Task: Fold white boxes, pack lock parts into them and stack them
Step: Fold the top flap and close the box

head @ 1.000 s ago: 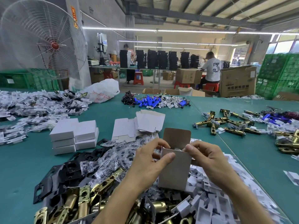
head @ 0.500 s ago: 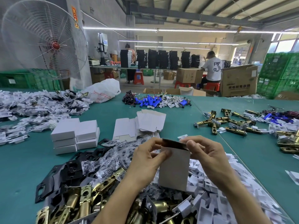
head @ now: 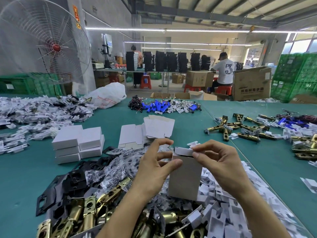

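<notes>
Head view showed a small white box (head: 186,177) held upright between the two hands, over a heap of lock parts. It was a tall, plain cardboard carton with a shaded, greyish front face. Its top flap (head: 184,151) was bent over toward the front and not fully tucked in. The left hand (head: 154,170) gripped the box at its left edge, thumb laid across the front face and the other fingers curled behind and above. The right hand (head: 221,162) pinched the top flap between thumb and forefinger. What lay inside the box could not be seen.

Well to the left of the left hand stood a stack of closed white boxes (head: 78,143), two abreast and several layers high. Just beyond the left hand lay flat box blanks (head: 132,140). Under the left forearm were brass latch bolts (head: 77,217), black plates (head: 60,191) and clear bags of small parts (head: 111,167). White plastic pieces (head: 231,212) were piled under the right forearm. Everything rested on the green table (head: 274,169).
</notes>
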A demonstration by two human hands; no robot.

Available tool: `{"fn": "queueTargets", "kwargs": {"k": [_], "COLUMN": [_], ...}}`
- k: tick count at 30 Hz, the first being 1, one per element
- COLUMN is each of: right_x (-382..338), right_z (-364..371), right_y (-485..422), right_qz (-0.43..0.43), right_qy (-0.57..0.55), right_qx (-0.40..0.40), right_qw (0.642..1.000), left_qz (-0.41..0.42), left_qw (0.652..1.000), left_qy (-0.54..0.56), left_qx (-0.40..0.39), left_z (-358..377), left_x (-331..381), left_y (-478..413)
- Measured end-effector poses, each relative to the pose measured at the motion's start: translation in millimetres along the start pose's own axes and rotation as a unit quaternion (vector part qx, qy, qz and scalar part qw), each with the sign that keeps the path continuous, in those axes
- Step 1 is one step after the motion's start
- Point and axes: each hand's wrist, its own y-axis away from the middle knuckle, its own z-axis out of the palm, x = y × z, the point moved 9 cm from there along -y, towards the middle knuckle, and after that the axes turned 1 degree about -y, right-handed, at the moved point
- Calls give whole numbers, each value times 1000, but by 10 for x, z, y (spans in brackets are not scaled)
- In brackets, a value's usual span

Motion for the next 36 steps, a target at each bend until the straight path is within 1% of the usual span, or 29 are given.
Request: {"fn": "queueTargets", "kwargs": {"k": [4,8,12,17,25,28,32,36], "right_x": [-36,-67,-61,-49,17,-31,-64,-124], "right_z": [22,41,9,14,-43,-24,-14,29], "right_y": [0,6,14,15,0,7,17,24], "right_qz": [-3,-7,-12,-17,10,-2,-9,-39], "right_qy": [43,62,77,71,52,72,91,136], "right_qx": [-15,-23,7,17,31,29,45,46], "right_qw": [999,998,997,997,998,997,995,989], "left_qz": [8,27,42,33,37,32,32,31], "left_qw": [1000,999,998,998,998,998,998,998], "left_qy": [1,2,-3,-24,-42,-31,-35,-32], "left_qx": [-5,18,46,37,34,38,35,35], "left_z": [20,-9,-54,-49,-50,-60,-61,-64], "left_x": [29,57,84,64,99,88,83,72], "left_y": [8,8,2,-16,-6,-5,-7,-11]}}
